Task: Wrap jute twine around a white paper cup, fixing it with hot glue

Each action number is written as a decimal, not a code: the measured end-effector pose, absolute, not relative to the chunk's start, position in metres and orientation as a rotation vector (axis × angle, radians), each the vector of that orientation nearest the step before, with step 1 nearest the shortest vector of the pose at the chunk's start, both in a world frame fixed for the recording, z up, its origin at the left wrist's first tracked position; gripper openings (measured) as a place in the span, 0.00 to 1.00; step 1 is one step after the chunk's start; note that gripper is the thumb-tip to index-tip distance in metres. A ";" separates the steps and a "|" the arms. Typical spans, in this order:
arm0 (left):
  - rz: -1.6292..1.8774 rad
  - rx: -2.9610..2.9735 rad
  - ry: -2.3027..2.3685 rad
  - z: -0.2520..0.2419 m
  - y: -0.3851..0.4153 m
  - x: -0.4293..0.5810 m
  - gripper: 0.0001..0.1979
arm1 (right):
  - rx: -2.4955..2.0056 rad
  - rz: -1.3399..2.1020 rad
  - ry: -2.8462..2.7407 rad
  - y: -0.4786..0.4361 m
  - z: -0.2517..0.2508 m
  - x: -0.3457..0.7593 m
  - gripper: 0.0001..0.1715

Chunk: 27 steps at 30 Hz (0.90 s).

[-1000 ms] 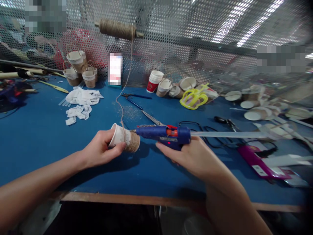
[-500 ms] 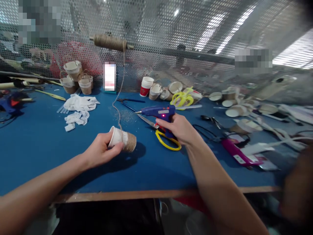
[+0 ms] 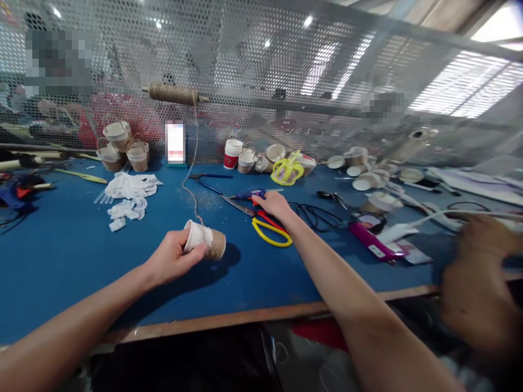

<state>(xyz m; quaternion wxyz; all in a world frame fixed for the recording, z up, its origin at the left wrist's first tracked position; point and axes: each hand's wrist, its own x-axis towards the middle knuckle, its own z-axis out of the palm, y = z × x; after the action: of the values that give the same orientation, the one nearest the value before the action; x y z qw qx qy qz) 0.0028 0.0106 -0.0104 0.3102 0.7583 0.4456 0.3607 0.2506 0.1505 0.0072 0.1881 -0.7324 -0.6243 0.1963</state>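
Note:
My left hand (image 3: 175,251) grips a white paper cup (image 3: 199,237) tipped on its side above the table. Jute twine (image 3: 216,245) wraps the cup's base end, and a loose strand (image 3: 188,188) runs up to a twine spool (image 3: 174,93). Farther forward, my right hand (image 3: 274,204) is closed around a blue hot glue gun (image 3: 250,193) low over the table, its handle mostly hidden by the fingers. Scissors (image 3: 272,233) with yellow and red handles lie just below that hand. Blue-handled pliers (image 3: 212,185) lie left of the glue gun's nozzle.
Twine-wrapped cups (image 3: 139,158) stack at the back left, behind crumpled white strips (image 3: 131,186). A red and white cup stack (image 3: 231,155) and a yellow basket-like item (image 3: 288,170) stand behind. At right are a purple power strip (image 3: 376,242) and another person's blurred arm (image 3: 478,277).
My right hand has lowered the glue gun to the table beyond the scissors. My left hand keeps hold of the cup. The view has tilted up and turned slightly right.

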 end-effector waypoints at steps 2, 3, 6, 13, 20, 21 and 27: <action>0.957 2.013 1.164 -0.010 0.009 0.003 0.11 | -2.024 0.483 -1.795 0.141 0.013 0.239 0.19; 0.961 2.029 1.151 -0.010 0.009 0.003 0.11 | -1.975 0.476 -1.834 0.133 0.017 0.232 0.19; 0.970 2.107 1.076 -0.010 0.007 0.004 0.10 | -1.758 0.664 -2.035 0.103 0.030 0.206 0.24; 0.963 2.230 0.979 -0.010 0.005 0.007 0.09 | -0.970 1.602 -1.836 0.063 0.022 0.169 0.17; 0.902 2.046 1.063 -0.007 0.003 0.008 0.10 | -0.938 1.727 -1.497 0.055 0.017 0.172 0.10; 0.900 2.040 1.064 -0.006 0.002 0.008 0.10 | -0.941 1.745 -1.519 0.054 0.018 0.173 0.11; 0.921 2.151 1.037 -0.005 0.001 0.008 0.09 | -1.041 1.545 -1.759 0.052 0.018 0.174 0.15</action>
<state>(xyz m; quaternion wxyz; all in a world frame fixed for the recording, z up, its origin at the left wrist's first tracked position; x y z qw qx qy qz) 0.0076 0.0015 -0.0048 0.2869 0.8052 0.3880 0.3447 0.1735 0.0520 0.0181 0.2857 -0.3894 -0.6580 0.5777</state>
